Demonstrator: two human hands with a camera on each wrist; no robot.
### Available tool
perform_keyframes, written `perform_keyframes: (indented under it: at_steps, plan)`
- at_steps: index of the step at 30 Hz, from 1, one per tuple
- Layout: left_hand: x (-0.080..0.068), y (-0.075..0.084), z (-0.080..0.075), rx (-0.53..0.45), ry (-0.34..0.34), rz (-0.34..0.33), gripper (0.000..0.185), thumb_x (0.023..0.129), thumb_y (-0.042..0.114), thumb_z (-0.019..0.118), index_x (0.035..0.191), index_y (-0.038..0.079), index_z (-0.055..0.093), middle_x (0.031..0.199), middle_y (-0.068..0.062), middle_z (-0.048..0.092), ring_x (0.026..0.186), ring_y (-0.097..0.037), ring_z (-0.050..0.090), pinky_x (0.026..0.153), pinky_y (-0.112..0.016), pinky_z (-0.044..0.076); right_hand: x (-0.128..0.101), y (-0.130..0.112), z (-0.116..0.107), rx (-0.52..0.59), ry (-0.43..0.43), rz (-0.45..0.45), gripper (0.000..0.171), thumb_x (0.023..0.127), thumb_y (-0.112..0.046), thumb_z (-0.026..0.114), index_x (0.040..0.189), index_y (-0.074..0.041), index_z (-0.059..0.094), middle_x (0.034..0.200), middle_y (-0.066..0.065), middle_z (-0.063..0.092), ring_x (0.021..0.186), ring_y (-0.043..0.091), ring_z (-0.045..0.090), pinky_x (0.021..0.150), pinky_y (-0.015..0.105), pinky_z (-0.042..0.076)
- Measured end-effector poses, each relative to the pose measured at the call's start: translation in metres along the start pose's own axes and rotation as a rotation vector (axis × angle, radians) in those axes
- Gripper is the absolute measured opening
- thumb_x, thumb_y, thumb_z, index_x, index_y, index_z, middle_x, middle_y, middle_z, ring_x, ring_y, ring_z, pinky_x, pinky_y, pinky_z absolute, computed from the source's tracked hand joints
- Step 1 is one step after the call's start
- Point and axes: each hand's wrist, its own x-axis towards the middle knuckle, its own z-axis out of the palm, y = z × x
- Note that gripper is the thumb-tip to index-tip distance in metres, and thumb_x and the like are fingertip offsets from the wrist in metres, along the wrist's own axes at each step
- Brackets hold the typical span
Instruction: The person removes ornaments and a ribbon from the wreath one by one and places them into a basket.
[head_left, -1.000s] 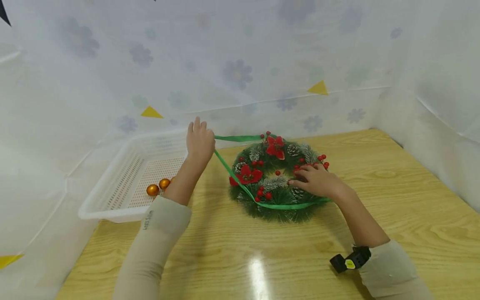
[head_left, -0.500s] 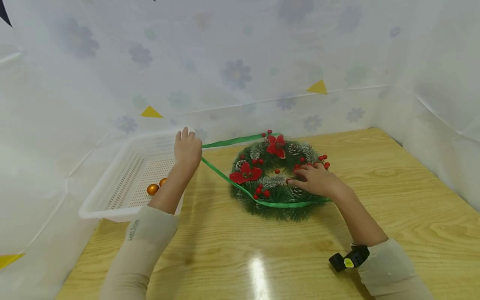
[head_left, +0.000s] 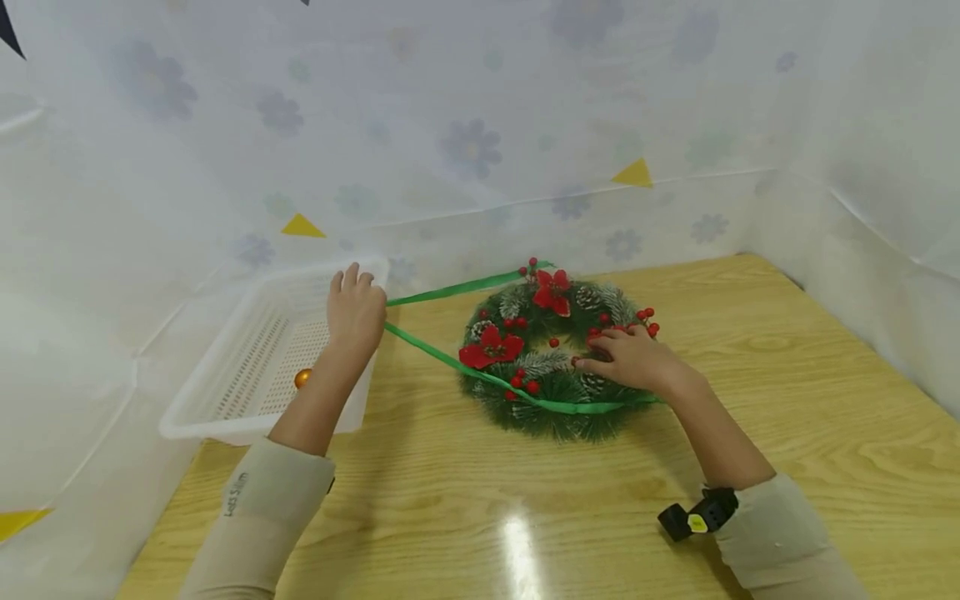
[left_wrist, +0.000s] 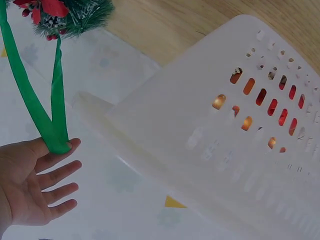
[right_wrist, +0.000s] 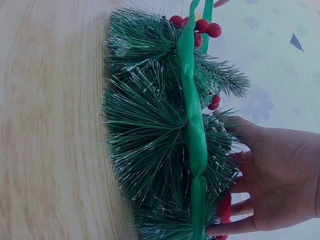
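Observation:
A green pine wreath [head_left: 557, 418] with red flowers, berries and cones lies on the wooden table [head_left: 525, 517]. A green ribbon [head_left: 435, 347] runs across its front and off to the left in two strands. My left hand [head_left: 355, 310] is over the white basket's near corner. It pinches the ribbon's fold [left_wrist: 56, 142] between thumb and forefinger, with the other fingers of this hand [left_wrist: 50, 172] spread straight. My right hand [head_left: 633, 360] rests on the wreath's right side with fingers straight. In the right wrist view the ribbon [right_wrist: 196, 130] crosses the needles [right_wrist: 145, 140] beside that hand [right_wrist: 265, 180].
A white perforated basket [head_left: 225, 400] stands at the table's left with a gold ball [head_left: 302, 378] inside; more coloured balls show through its slots [left_wrist: 250, 100]. Flower-printed sheeting [head_left: 480, 125] walls the table at the back and both sides.
My left hand has moved left and slightly down over the basket, drawing the ribbon out longer. The right hand and wreath have stayed put.

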Motion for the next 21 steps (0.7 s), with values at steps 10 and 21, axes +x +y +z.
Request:
perform_keyframes:
  at_steps: [10,21]
  plan:
    - [0.0,0.001,-0.008,-0.006,0.037,-0.077,0.018,0.08,0.012,0.072,0.086,-0.004,0.069,0.116,-0.02,0.056,0.125,-0.036,0.033,0.106,-0.048,0.022,0.002,0.006,0.001,0.015,-0.013,-0.021,0.065,0.093,-0.05,0.044,0.132,0.002,0.047,0.134,0.025,0.041,0.124,0.046,0.03,0.101,0.06,0.019]
    - [-0.009,0.01,-0.013,0.011,-0.032,-0.077,0.016,0.086,0.009,0.063,0.094,-0.005,0.068,0.126,-0.02,0.05,0.129,-0.036,0.027,0.107,-0.046,0.019,0.004,0.01,0.001,-0.007,-0.013,-0.073,0.062,0.094,-0.046,0.045,0.131,0.004,0.047,0.132,0.025,0.043,0.123,0.043,0.034,0.103,0.058,0.014]
